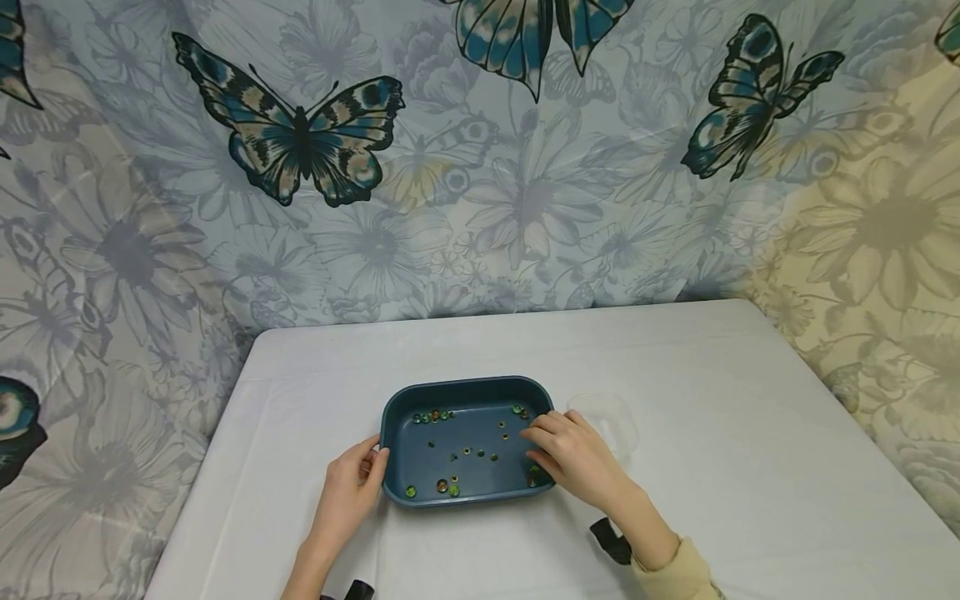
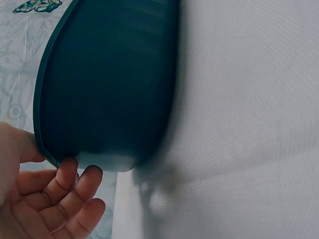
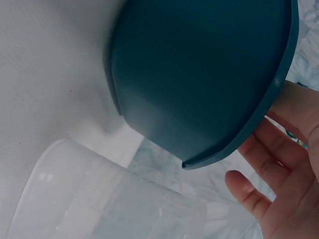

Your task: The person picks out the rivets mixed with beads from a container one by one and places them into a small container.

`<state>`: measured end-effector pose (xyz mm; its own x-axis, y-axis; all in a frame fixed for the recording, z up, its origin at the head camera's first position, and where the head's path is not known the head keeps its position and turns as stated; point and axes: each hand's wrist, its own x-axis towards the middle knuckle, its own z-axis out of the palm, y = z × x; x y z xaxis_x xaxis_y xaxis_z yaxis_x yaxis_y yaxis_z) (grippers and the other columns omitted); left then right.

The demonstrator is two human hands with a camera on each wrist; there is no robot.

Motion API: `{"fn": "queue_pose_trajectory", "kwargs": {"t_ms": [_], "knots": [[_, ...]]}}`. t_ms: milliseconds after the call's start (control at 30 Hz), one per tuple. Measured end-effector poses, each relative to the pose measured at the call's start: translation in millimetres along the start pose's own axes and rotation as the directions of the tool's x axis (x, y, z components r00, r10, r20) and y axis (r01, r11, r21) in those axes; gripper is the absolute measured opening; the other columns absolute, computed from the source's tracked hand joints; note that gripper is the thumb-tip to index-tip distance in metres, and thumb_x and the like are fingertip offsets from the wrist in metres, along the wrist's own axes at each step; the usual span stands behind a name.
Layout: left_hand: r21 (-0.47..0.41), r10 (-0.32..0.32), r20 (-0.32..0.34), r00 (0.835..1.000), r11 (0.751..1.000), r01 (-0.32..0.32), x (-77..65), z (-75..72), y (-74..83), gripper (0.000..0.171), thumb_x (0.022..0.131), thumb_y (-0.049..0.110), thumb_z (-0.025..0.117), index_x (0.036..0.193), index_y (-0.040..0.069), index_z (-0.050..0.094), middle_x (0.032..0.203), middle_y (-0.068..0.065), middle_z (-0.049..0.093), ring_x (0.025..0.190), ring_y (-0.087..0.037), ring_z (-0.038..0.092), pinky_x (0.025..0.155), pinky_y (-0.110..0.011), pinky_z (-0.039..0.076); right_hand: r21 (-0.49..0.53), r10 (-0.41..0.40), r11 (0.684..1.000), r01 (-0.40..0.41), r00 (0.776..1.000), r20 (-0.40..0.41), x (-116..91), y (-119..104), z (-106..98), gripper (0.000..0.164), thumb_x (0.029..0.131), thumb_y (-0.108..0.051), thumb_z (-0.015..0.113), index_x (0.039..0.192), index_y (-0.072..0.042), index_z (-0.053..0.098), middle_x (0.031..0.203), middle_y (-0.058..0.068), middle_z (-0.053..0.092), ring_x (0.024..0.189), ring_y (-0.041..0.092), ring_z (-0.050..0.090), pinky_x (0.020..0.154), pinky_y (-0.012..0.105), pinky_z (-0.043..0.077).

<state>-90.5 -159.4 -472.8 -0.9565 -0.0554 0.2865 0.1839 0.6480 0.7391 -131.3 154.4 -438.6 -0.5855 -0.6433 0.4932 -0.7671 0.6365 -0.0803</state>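
A dark blue tray [image 1: 468, 502] with rounded corners sits on the white table, with small green and amber beads [image 1: 442, 486] scattered over its floor. At its left end my left hand [image 1: 352, 483] pinches the rim; in the left wrist view the thumb lies behind the rim and the fingertips [image 2: 70, 167] are on the outer side. My right hand [image 1: 577, 458] reaches over the right rim, its bent fingers above the tray's inside near some beads. From the right wrist, the tray wall [image 3: 199, 74] hides those fingertips, so whether they hold a bead is unclear.
A clear plastic container [image 1: 618, 417] stands just right of the tray, partly behind my right hand. White cloth covers the table [image 1: 750, 467], and a butterfly-print fabric [image 1: 525, 208] hangs behind its far edge. Black wrist straps [image 1: 611, 542] show below the hands.
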Motion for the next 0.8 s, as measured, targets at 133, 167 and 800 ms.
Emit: {"fn": "queue_pose_trajectory", "kwargs": {"t_ms": [133,167,800], "knots": [[0.005,0.005,-0.004,1.000,1.000,-0.005,-0.7,0.0,-0.1,0.024,0.087,0.004,0.062,0.109,-0.007,0.063,0.073,0.003,0.056,0.064,-0.006,0.053,0.060,-0.022,0.049,0.006,-0.012,1.000,0.011,1.000,0.011,3,0,0,0.026,0.068,-0.014,0.082,0.090,-0.009,0.070,0.085,-0.002,0.061,0.075,0.013,0.054,0.062,0.025,0.033],[0.007,0.006,-0.005,1.000,1.000,-0.006,-0.8,0.1,-0.3,0.024,0.088,0.004,0.062,0.109,-0.007,0.063,0.073,0.003,0.056,0.064,-0.006,0.053,0.060,-0.022,0.049,0.007,-0.014,1.000,0.014,1.000,0.017,4,0,-1,0.025,0.068,-0.014,0.082,0.090,-0.009,0.070,0.084,-0.002,0.061,0.075,0.013,0.054,0.062,0.025,0.033],[0.003,0.029,-0.025,0.999,1.000,-0.029,0.0,0.9,-0.9,0.023,0.087,0.004,0.063,0.107,-0.008,0.063,0.071,0.003,0.055,0.062,-0.005,0.053,0.058,-0.022,0.049,0.187,-0.024,0.982,-0.011,0.983,0.184,24,8,-2,0.027,0.071,-0.006,0.080,0.095,-0.008,0.069,0.092,0.001,0.063,0.080,0.016,0.060,0.069,0.030,0.048]]}}
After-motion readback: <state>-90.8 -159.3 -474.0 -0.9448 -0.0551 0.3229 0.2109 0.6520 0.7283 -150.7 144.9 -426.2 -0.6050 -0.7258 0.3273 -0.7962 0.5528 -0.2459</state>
